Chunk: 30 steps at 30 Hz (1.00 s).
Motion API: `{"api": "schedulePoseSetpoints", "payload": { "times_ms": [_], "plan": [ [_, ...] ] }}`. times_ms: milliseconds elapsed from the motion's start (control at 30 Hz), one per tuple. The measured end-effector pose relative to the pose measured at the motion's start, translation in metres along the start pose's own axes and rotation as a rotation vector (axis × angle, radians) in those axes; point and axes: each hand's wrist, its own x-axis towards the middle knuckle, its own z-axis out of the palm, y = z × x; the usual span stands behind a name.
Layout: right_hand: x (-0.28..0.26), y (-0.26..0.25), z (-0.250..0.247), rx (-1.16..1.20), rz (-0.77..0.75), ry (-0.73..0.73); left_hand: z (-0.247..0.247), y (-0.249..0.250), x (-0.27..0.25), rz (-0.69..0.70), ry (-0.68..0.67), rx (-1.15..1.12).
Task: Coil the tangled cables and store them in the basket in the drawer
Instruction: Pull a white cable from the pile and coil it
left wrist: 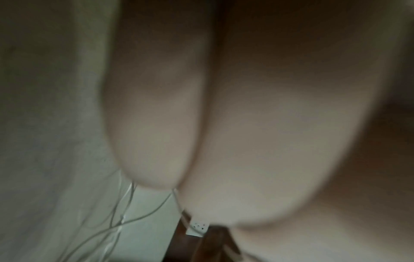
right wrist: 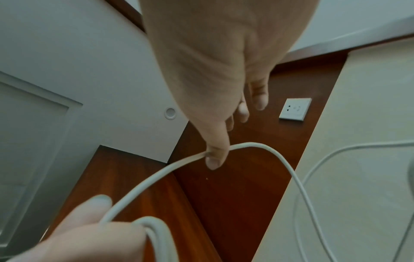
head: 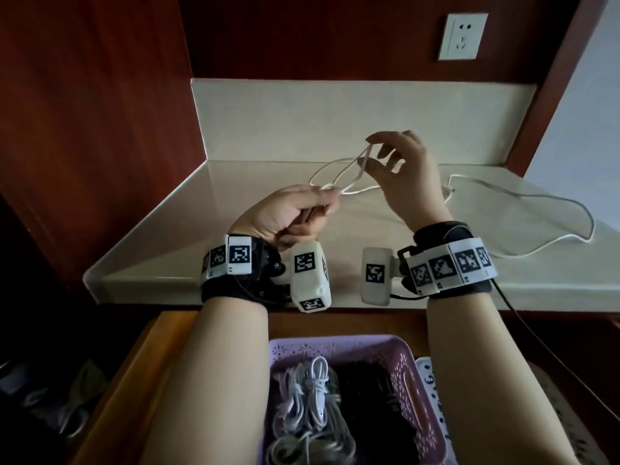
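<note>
A thin white cable (head: 339, 169) is held up over the pale counter (head: 235, 250). My left hand (head: 330, 196) grips a few gathered loops of it in curled fingers. My right hand (head: 368, 156), higher and to the right, pinches the top of one loop between thumb and forefinger. In the right wrist view, the right hand (right wrist: 216, 156) pinches the cable (right wrist: 268, 148), and the left hand (right wrist: 100, 228) clasps the loops at the bottom left. The cable's loose tail (head: 536, 203) trails over the counter to the right. Blurred fingers fill the left wrist view, with cable strands (left wrist: 125, 212) below them.
Below the counter, a wooden drawer (head: 134, 380) stands open with a purple basket (head: 335, 342) in it. The basket holds coiled white cables (head: 312, 391) and dark items. A wall socket (head: 463, 36) sits on the red-brown back panel. A white perforated object (head: 427, 380) lies right of the basket.
</note>
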Motion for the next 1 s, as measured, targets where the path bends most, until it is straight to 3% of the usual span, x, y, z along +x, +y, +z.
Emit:
{"api": "schedulePoseSetpoints", "payload": {
  "times_ms": [100,167,300,500,633,767,1000],
  "plan": [
    [-0.012,0.008,-0.009,-0.206,-0.083,0.042,0.005,-0.014,-0.004,0.063,-0.021,-0.138],
    [-0.015,0.005,-0.013,-0.27,-0.122,-0.018,0.008,-0.018,-0.002,0.116,-0.067,-0.132],
    [-0.022,-0.006,-0.008,-0.082,0.054,-0.154,0.017,-0.019,0.003,0.186,-0.061,-0.042],
    [-0.023,-0.011,0.003,-0.043,0.082,-0.032,0.023,-0.013,0.003,0.235,-0.08,0.008],
    [-0.029,-0.02,0.011,-0.106,0.027,-0.252,0.025,-0.001,0.008,0.477,-0.073,-0.261],
    [-0.035,-0.029,0.015,-0.069,0.009,-0.429,0.018,0.004,0.003,0.688,0.249,-0.313],
    [-0.043,-0.023,0.023,-0.155,0.151,-0.775,0.011,0.012,-0.001,0.8,0.639,-0.262]
  ]
}}
